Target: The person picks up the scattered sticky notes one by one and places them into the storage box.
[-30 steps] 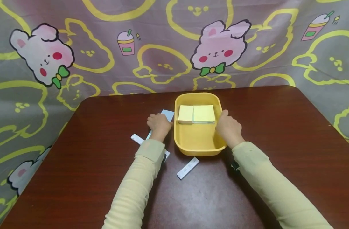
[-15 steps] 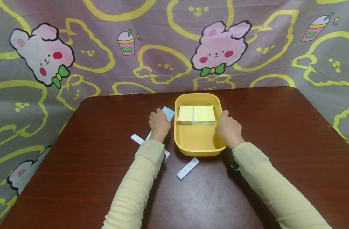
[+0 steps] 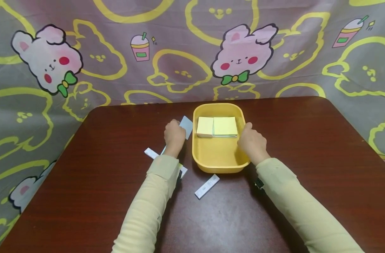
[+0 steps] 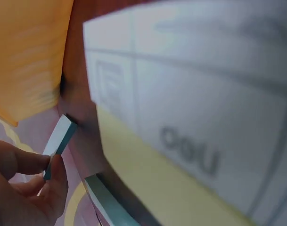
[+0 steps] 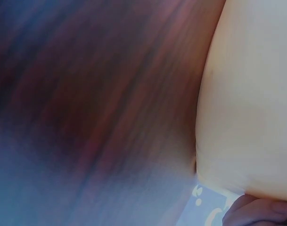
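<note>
My left hand [image 3: 174,137] pinches a light blue sticky note pad [image 3: 186,126] just left of the yellow plastic basin [image 3: 220,168]. In the left wrist view, the thumb and fingers hold the pad [image 4: 60,134] by one end, tilted. My right hand [image 3: 252,142] grips the basin's right rim; in the right wrist view only a few of its fingers [image 5: 256,212] show beside the basin wall [image 5: 247,103]. Two pale yellow-topped pads, a left one [image 3: 205,127] and a wider right one [image 3: 225,126], lie side by side at the basin's far end.
A white printed strip [image 3: 207,186] lies in front of the basin. Another white strip [image 3: 151,153] and a pale blue-green pad [image 4: 110,202] lie near the left wrist, partly hidden. Close to the left wrist camera is a blurred white printed piece [image 4: 181,94] with yellow beneath. Patterned cloth hangs behind the table.
The blue pad has turned and tilted up slightly in my left hand, which has drawn its fingers in and moved slightly. The right hand and basin stay put.
</note>
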The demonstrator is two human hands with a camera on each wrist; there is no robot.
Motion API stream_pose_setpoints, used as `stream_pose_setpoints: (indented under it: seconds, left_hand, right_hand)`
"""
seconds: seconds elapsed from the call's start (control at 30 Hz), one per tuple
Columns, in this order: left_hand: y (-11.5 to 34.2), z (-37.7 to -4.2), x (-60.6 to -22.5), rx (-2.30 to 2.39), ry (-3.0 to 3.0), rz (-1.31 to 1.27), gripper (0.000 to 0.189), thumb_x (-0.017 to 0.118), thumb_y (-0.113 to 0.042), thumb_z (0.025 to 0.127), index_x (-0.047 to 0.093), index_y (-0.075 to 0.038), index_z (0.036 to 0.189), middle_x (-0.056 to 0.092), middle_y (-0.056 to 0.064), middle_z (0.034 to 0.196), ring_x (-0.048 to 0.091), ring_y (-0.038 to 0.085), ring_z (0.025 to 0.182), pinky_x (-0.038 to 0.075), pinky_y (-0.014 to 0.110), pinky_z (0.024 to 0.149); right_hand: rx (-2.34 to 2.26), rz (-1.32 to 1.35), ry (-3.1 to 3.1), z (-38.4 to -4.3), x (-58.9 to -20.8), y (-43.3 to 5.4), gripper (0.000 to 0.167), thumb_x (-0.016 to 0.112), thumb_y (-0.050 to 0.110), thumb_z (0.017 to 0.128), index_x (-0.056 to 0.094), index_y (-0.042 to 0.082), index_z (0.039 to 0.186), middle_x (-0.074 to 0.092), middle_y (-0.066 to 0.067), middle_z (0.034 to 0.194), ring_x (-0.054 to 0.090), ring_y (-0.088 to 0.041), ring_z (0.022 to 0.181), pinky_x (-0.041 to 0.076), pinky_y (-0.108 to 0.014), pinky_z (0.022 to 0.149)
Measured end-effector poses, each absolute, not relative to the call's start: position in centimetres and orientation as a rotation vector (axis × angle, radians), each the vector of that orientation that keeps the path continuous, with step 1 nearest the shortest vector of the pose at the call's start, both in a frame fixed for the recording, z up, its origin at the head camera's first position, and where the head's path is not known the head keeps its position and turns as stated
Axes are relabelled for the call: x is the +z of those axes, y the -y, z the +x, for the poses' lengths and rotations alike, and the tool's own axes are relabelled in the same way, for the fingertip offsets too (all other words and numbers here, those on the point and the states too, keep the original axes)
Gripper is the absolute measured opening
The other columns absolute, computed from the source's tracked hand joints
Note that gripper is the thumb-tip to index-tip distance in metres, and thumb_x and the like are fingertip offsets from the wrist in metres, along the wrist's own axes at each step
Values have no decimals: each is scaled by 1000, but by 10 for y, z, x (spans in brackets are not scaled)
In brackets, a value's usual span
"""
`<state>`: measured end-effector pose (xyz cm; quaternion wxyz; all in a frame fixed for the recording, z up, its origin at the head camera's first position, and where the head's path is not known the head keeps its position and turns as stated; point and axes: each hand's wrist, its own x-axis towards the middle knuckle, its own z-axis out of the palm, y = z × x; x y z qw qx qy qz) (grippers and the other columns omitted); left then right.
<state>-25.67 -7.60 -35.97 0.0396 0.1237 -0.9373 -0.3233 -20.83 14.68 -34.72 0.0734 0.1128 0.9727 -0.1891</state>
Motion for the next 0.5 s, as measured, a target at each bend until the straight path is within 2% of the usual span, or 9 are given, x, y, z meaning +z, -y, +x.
stream_pose_setpoints:
  seconds: [0.1,0.2,0.27,0.33,0.4,0.5]
  left_hand:
    - [76,-255,-358,-1020,2851,375,28,53,-10,86,62,-1,112,67,18,109,64,35,97,53,46,84]
    - [77,-254,-355,-1019,2829,355,18,53,-11,83,63,-3,95,67,15,94,63,33,86,52,45,75]
    - [77,-254,-352,-1026,2817,340,8,52,-10,81,58,-5,81,60,11,81,57,28,75,48,42,66]
    - [78,-254,-348,-1034,2805,330,8,52,-10,80,53,-7,73,53,8,74,51,25,70,42,38,61]
    - [79,-254,-345,-1058,2791,332,8,52,-8,80,54,-6,73,52,8,75,49,25,70,41,37,60]
    - [81,-253,-340,-1103,2752,350,14,53,-7,82,64,-3,89,65,12,90,60,30,82,50,42,71]
  right_hand:
    - [-567,334,-2925,-208,-347,-147,32,49,11,89,36,-5,114,60,-28,93,63,-42,86,47,-49,69]
    - [-564,327,-2934,-208,-348,-146,31,49,11,89,36,-5,113,61,-28,93,63,-42,85,48,-49,68]
    - [-565,325,-2940,-208,-347,-146,30,49,11,89,36,-4,112,60,-28,92,63,-42,84,48,-49,68]
    - [-567,322,-2942,-207,-347,-146,30,49,11,89,36,-5,111,60,-27,92,63,-42,84,48,-48,68]
    - [-568,320,-2943,-207,-347,-147,31,50,11,89,36,-5,111,61,-28,92,63,-42,84,48,-49,68]
    - [-561,320,-2941,-207,-347,-147,31,51,11,89,36,-5,111,61,-28,93,63,-42,84,48,-49,69]
